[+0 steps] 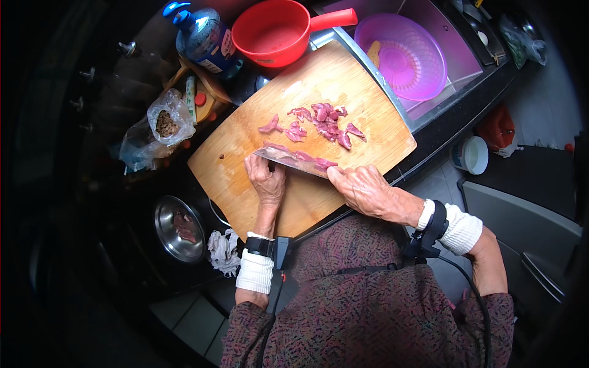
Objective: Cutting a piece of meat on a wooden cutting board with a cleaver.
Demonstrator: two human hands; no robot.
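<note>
A broad metal knife blade (294,161) lies across the wooden cutting board (239,133), with slices of raw meat along its far side. My right hand (368,189) grips the knife at its right end, the handle covered by my fingers. At the blade's left end is my left hand (266,178), its fingers bent against the metal; part of them is hidden. Beyond the blade, cut raw meat (326,122) lies in a loose heap with a few separate pieces around it. A small dark bit (222,156) rests on the board's left part.
A red dipper (271,32) and a blue pump bottle (204,41) stand behind the board. A purple basket (402,55) sits in the sink at right. Left are a plastic bag (181,115), a steel bowl (166,230) holding meat, and a crumpled cloth (224,253).
</note>
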